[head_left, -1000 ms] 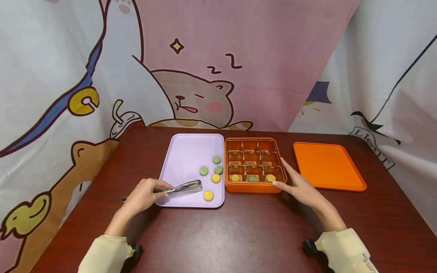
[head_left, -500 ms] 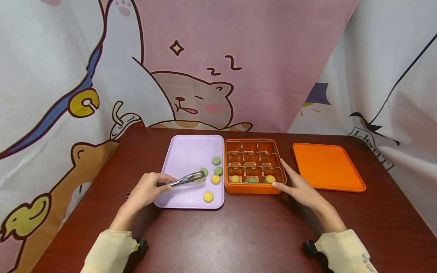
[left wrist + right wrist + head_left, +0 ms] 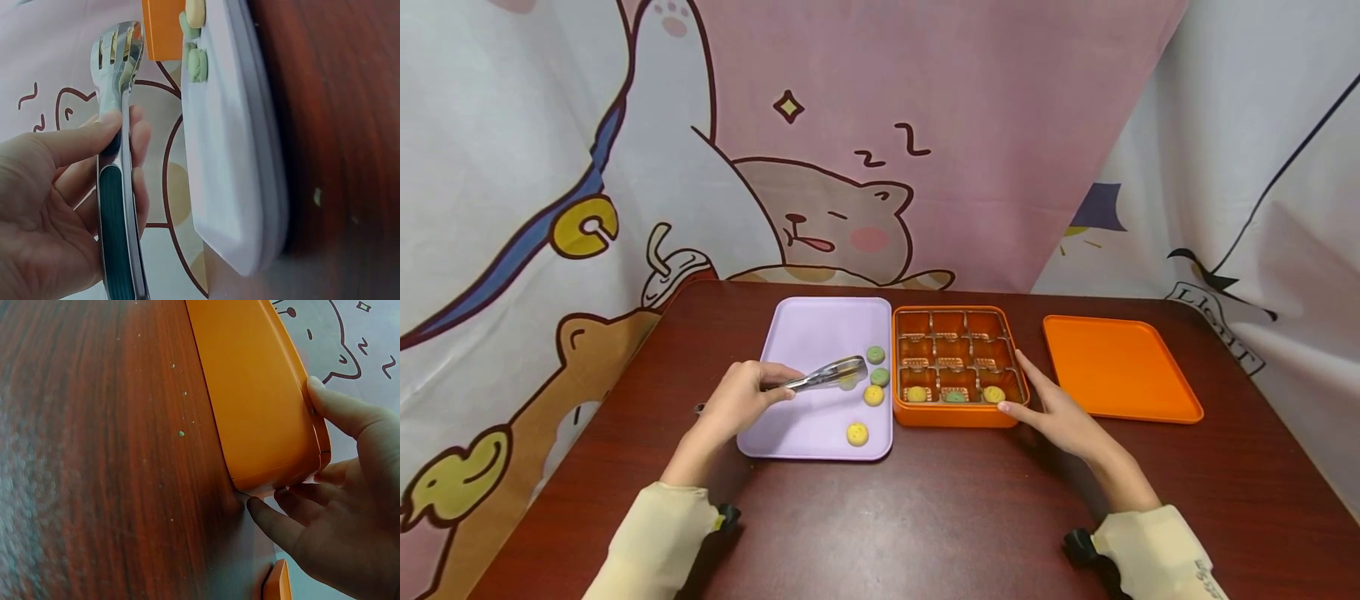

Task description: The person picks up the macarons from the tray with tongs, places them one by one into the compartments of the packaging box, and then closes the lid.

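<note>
Hands well apart. Left hand point(image 3: 741, 400) grips metal tongs with slotted ends and dark green handle panels point(image 3: 833, 373); their head is over the lilac rectangular tray point(image 3: 820, 329), ahead-right of that hand. Whether they hold a cookie: cannot tell. Round yellow and green cookies point(image 3: 873, 396) lie around the tongs' head. Right hand point(image 3: 1056, 417) rests thumb and extended fingers around the near corner of the square orange plastic box point(image 3: 955, 417), between both hands.
</note>
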`<state>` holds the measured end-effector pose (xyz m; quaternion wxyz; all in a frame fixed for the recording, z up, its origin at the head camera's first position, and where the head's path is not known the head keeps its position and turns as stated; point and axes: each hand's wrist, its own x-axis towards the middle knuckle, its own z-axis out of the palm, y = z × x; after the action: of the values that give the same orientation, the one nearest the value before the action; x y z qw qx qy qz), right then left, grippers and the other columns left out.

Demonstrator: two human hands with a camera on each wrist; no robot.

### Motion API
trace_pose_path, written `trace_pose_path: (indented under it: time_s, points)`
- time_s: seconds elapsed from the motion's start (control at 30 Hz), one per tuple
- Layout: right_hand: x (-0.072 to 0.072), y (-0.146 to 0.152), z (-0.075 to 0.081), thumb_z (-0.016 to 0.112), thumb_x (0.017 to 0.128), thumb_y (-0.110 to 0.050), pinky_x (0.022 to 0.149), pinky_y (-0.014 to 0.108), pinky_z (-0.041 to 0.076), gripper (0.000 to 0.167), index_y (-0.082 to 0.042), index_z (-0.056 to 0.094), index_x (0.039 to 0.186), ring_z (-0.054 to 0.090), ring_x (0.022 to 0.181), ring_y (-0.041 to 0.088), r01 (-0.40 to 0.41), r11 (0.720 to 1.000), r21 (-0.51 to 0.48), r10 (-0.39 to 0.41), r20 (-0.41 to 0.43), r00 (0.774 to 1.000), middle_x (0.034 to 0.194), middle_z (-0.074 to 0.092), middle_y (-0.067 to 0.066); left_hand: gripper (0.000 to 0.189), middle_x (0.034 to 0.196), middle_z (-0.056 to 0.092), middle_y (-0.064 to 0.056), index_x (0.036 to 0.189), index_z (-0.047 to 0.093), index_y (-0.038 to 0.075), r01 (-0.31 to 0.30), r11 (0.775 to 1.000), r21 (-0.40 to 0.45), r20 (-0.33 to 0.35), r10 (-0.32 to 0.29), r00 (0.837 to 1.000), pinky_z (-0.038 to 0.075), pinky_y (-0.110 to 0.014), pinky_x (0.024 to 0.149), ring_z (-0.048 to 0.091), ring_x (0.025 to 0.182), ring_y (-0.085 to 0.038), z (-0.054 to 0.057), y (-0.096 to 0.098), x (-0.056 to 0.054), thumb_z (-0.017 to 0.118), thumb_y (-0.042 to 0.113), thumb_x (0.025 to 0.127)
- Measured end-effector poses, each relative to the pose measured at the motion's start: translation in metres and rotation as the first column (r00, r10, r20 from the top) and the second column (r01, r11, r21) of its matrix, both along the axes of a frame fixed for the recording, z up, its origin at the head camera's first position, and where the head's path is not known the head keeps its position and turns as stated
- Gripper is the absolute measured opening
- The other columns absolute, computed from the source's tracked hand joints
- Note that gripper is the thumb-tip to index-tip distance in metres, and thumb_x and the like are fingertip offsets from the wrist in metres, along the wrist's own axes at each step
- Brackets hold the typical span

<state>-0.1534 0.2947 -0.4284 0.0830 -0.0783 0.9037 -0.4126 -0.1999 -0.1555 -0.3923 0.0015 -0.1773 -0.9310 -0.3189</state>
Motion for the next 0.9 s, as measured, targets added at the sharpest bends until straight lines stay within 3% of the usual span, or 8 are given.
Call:
trace_pose_path:
  time_s: [0.33, 0.9]
  points:
    - [-0.001, 0.0, -0.002, 0.063, 0.096, -0.04, 0.11, 0.075, 0.014, 0.095, -0.014, -0.001, 0.161, 0.01, 0.15, 0.052, -0.006, 1.0, -0.004, 0.006, -0.012, 1.0, 0.167, 0.004, 0.022, 0.023, 0.101, 0.078, -0.007, 0.104, 0.08, 0.012, 0.009, 0.999, 0.035, -0.055, -0.007, 0.998, 0.048, -0.026, 0.07, 0.069, 0.091, -0.018, 0.006, 0.013, -0.007, 0.079, 0.008, 0.082]
    - [-0.001, 0.0, 0.0, 0.063, 0.096, -0.04, 0.111, 0.075, 0.015, 0.095, -0.013, -0.001, 0.161, 0.011, 0.15, 0.051, -0.002, 1.0, -0.01, 0.002, -0.001, 1.0, 0.167, 0.005, 0.022, 0.024, 0.106, 0.077, -0.008, 0.109, 0.078, 0.012, 0.032, 0.997, 0.071, -0.064, -0.028, 0.998, 0.053, -0.033, 0.078, 0.072, 0.099, -0.021, 0.011, 0.036, -0.018, 0.077, 0.011, 0.085]
